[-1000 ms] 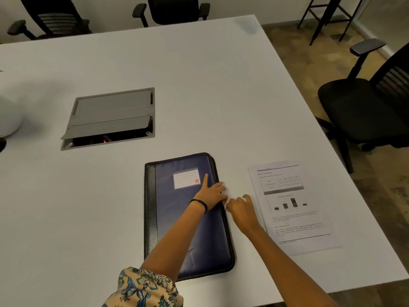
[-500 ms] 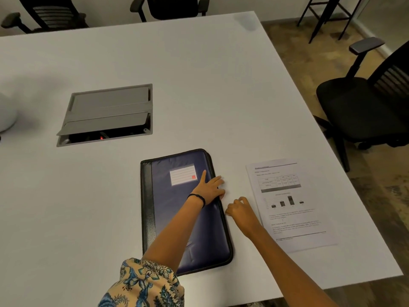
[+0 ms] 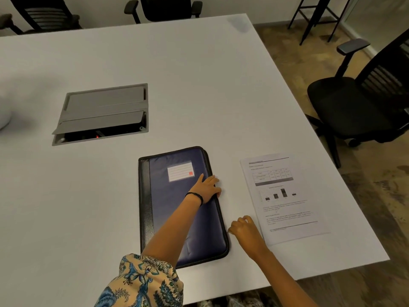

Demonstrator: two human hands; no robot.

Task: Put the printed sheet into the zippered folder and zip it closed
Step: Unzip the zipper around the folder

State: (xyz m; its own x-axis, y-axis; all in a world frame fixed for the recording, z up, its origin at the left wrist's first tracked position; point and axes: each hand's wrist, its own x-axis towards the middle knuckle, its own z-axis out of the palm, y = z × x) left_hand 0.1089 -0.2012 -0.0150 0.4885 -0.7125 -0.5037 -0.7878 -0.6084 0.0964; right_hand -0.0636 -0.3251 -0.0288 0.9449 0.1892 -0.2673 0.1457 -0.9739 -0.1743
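White table [image 3: 199, 74], grey cable hatch [image 3: 104, 107] – lid ajar, black office chairs [image 3: 358, 107]

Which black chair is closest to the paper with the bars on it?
The black chair on the right side of the table, beside the printed sheet. The other chairs stand along the table's far edge.

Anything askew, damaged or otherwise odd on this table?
Only one thing stands out: the grey cable hatch set into the table has its near flap ajar, showing a dark cavity with a small red light. The zippered folder lies flat and closed, and the printed sheet lies flat beside it, uncreased.
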